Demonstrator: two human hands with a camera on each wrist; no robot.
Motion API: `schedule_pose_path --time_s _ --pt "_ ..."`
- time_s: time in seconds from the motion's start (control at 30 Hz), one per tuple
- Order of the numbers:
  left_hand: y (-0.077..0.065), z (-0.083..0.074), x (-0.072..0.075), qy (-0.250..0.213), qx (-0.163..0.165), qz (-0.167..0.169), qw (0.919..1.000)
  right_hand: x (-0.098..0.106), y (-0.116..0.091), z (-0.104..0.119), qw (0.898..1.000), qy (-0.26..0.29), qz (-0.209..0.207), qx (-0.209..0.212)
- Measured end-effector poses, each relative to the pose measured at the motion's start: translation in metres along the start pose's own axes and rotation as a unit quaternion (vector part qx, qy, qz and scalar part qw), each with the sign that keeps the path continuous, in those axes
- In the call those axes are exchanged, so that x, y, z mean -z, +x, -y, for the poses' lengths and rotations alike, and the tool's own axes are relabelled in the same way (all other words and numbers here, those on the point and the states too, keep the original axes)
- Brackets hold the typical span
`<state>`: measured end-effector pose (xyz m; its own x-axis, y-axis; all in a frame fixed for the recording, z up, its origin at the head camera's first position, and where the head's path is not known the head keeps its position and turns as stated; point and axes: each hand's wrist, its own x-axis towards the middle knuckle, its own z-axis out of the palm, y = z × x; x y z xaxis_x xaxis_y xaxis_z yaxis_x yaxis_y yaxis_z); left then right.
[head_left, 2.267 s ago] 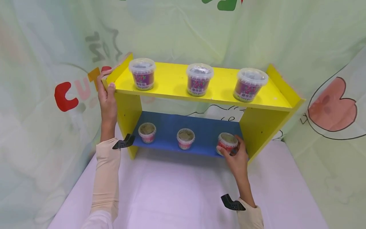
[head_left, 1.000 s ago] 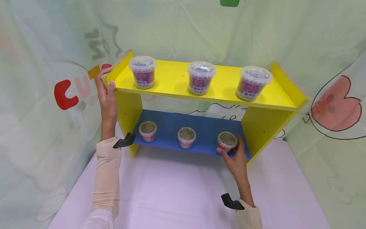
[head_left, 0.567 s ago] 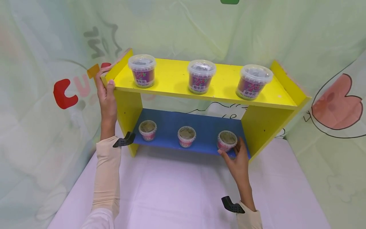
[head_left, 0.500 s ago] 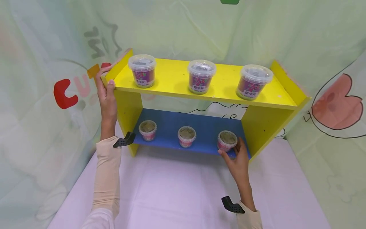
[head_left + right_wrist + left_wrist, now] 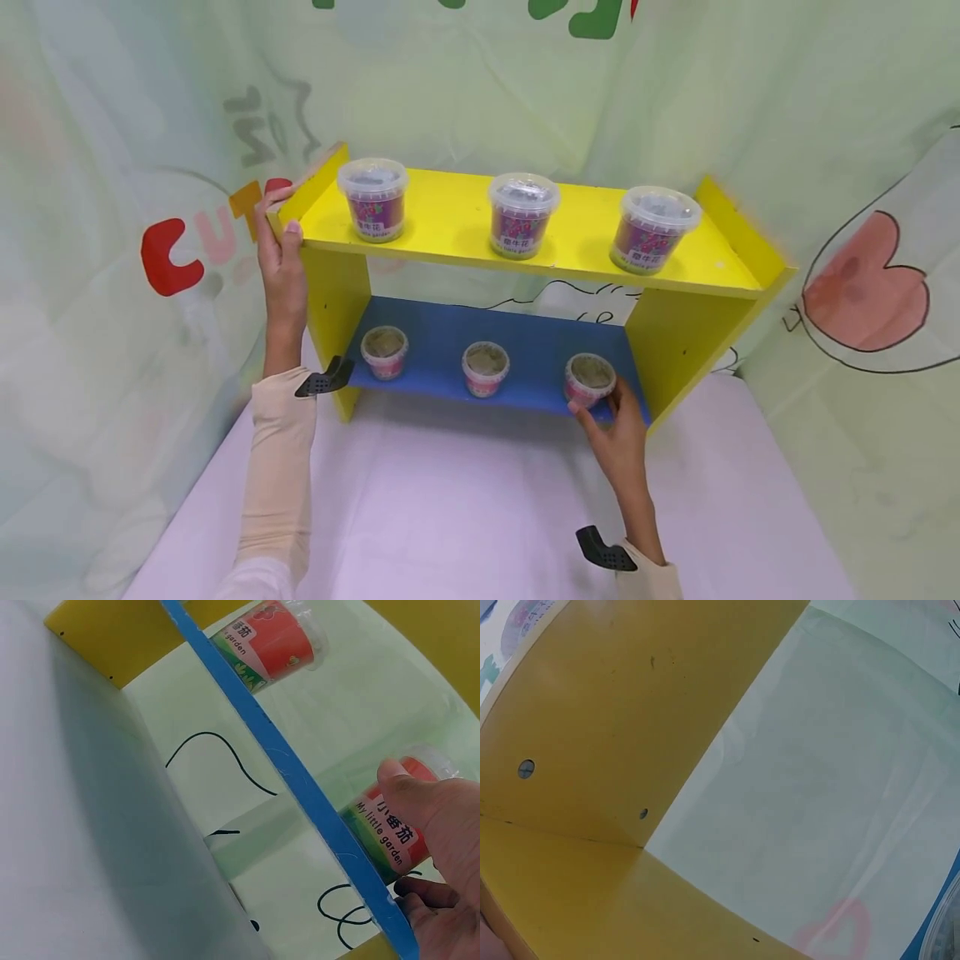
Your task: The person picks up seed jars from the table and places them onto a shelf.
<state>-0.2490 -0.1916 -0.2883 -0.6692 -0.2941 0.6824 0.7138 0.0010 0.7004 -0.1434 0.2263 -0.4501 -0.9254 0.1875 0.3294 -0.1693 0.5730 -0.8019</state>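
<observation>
A two-tier wooden shelf (image 5: 442, 200) stands ahead, its top board yellow and its lower board blue. At its upper left corner my left hand (image 5: 283, 279) grips the yellow side panel, thumb at the front edge. My right hand (image 5: 618, 437) holds the right planting cup (image 5: 583, 393) on the blue board by its sides, thumb at the front left and fingers at the right; some fingers are hidden. Red with a "My little garden" label, this planting cup (image 5: 386, 836) sits near the board's front edge in the right wrist view, with the thumb across its upper part.
Two similar planting cups, left (image 5: 385, 364) and middle (image 5: 484, 383), stand on the blue board. Three lidded purple cups stand on the top board: left (image 5: 375, 208), middle (image 5: 520, 229), right (image 5: 647, 242). A printed cloth (image 5: 465, 100) hangs behind; a pale cloth (image 5: 442, 500) lies below.
The right cup has shifted slightly left along the blue board. My right thumb and fingers sit lower on it than at first. The left hand keeps its grip; the head view tilted up and back.
</observation>
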Motion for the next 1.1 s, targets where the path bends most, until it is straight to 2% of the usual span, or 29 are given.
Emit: schedule_pose_path --time_s 0.23,0.37,0.67,1.1 --pt "-0.004 0.001 0.0 0.019 0.039 0.005 0.999 -0.002 -0.01 -0.004 1.0 0.008 0.013 -0.015" --pt "-0.004 0.001 0.001 0.028 0.045 0.007 0.9986 -0.002 -0.011 -0.007 0.999 0.019 0.022 -0.019" --pt "-0.003 0.001 0.002 0.008 0.035 0.003 0.9993 0.001 -0.007 -0.007 0.999 0.031 0.024 -0.009" --pt "-0.001 -0.003 0.001 -0.001 0.028 -0.009 0.9996 0.005 -0.001 -0.003 1.0 0.005 0.013 0.012"
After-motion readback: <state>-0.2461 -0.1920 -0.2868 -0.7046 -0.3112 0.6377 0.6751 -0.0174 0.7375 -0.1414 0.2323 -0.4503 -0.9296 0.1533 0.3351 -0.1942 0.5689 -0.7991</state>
